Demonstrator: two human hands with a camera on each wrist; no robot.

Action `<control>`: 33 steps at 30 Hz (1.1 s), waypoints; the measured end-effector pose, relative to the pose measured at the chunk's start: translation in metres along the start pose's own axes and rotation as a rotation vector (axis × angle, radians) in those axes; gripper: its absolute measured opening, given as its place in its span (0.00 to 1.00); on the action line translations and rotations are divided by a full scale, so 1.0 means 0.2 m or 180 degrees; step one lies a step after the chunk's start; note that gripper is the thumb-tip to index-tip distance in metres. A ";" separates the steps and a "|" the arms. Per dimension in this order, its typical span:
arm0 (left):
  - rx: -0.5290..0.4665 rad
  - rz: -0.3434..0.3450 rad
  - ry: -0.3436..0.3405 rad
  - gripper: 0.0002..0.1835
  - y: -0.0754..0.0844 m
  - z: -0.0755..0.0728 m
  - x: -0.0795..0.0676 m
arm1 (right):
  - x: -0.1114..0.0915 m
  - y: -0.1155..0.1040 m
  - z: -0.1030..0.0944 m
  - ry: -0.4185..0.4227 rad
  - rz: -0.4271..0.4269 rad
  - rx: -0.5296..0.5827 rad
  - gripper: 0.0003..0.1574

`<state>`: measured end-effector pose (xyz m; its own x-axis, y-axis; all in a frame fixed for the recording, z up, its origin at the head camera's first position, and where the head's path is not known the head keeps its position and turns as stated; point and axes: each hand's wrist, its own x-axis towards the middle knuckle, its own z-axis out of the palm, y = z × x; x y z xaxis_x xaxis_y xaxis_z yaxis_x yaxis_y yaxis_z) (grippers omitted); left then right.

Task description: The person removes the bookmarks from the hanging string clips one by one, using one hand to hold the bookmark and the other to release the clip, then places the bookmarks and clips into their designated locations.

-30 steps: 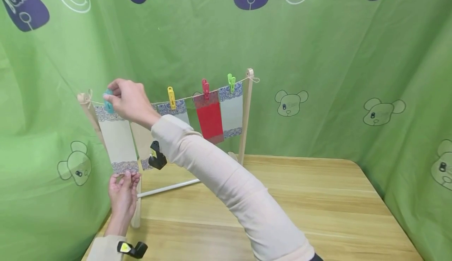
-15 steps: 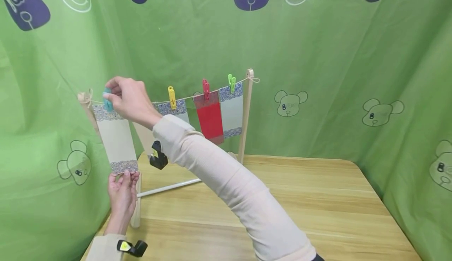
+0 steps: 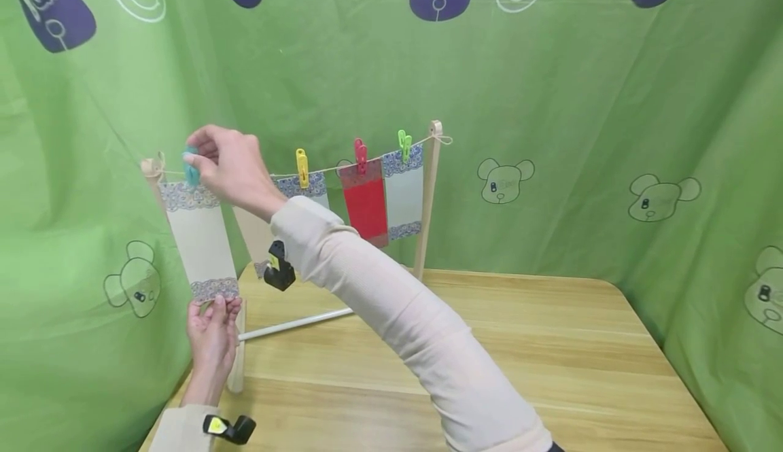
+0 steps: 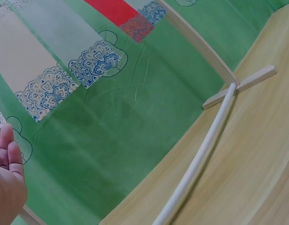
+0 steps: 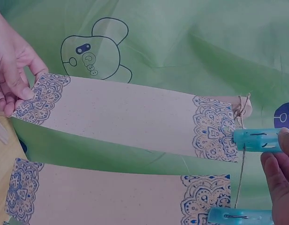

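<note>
My left hand [image 3: 212,336] pinches the bottom edge of a cream paper strip [image 3: 200,238] with blue lace-patterned ends, at the left of the rack. At the strip's top edge, my right hand [image 3: 235,170] pinches a light blue clothespin [image 5: 258,140] between thumb and fingers. In the right wrist view, the clothespin's tip just overlaps the strip's patterned end, and the twine [image 5: 242,176] passes by it. A second blue clothespin [image 5: 238,216] sits on the neighbouring strip [image 5: 111,197]. In the left wrist view only part of my left hand [image 4: 8,178] shows.
The twine runs between two wooden posts [image 3: 428,200], joined low by a white rod [image 3: 293,324]. A yellow clothespin [image 3: 302,168], a red clothespin [image 3: 360,156] and a green clothespin [image 3: 405,146] hold more strips. The wooden table [image 3: 520,343] lies below, with green curtain around.
My right hand has risen slightly with the blue clothespin, which now sits higher against the strip's top edge. The strip has swung a little to the left at its top; my left hand stays put.
</note>
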<state>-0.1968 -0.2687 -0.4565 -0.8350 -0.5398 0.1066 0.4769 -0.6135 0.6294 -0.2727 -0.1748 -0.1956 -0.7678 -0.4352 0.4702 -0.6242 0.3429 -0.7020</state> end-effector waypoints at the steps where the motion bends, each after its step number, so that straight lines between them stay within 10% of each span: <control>1: -0.0010 -0.0004 -0.0001 0.11 0.00 0.00 0.00 | 0.00 0.00 0.00 0.0007 -0.0010 0.0008 0.13; 33: 0.0069 -0.0063 0.0051 0.11 0.00 0.01 0.00 | -0.03 0.00 -0.03 0.0098 -0.0222 -0.0100 0.12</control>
<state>-0.1968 -0.2682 -0.4547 -0.8396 -0.5370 0.0817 0.4542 -0.6117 0.6477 -0.2698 -0.1667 -0.1956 -0.7260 -0.4334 0.5340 -0.6803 0.3387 -0.6500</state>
